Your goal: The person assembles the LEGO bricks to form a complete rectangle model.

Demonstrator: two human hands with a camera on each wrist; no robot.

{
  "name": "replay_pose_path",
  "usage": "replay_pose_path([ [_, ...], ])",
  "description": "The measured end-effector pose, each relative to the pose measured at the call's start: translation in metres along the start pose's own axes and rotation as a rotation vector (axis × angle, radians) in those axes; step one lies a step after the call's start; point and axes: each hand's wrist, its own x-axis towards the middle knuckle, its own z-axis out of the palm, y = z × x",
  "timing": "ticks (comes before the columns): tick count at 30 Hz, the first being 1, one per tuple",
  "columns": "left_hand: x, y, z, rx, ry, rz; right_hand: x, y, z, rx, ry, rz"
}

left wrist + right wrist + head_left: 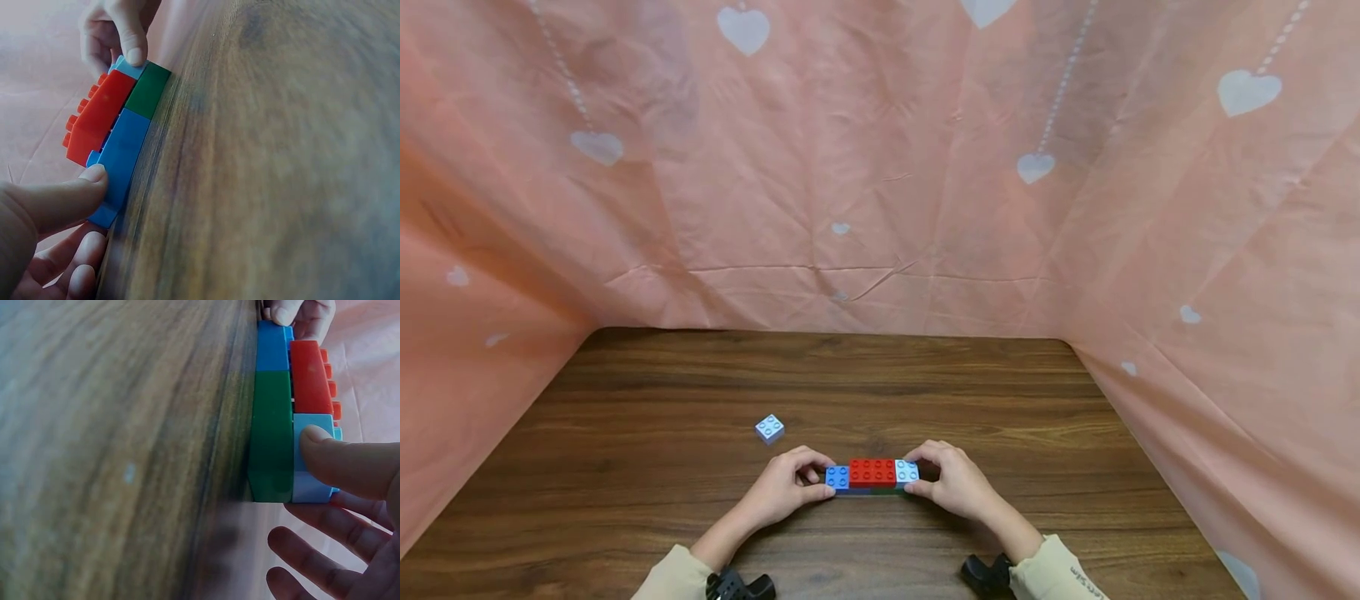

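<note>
Cream cloth sleeves (pixel 672 577) nearest; four joined bricks (pixel 122 159), one seemingly left.
Flanking red oblong plastic brick (pixel 872 473), my left hand (pixel 784 490) pinches blue brick (pixel 837 477), right hand (pixel 957 482) light-blue brick (pixel 906 472); loose pale-blue square brick (pixel 770 429) beyond-left.

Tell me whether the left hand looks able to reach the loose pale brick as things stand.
Probably yes: the loose pale brick lies just beyond the left hand, and nothing shows in between. That hand pinches the blue brick, though, so it would likely have to let go first.
</note>
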Motion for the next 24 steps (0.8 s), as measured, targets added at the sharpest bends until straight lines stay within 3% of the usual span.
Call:
replay_pose_path([
  [10,0.002,0.003,-0.002,0.009,-0.016,-0.001,-0.001,0.002,0.001,0.017,0.007,0.003],
  [16,-0.001,0.004,-0.008,-0.087,-0.045,-0.016,-0.005,0.002,0.003,0.074,-0.002,0.013],
  [19,-0.002,0.004,-0.012,-0.119,-0.032,-0.023,-0.006,0.003,0.002,0.100,-0.008,0.023],
  [24,-0.003,0.003,-0.020,-0.092,0.007,-0.030,-0.007,0.004,0.003,0.127,-0.003,0.032],
])
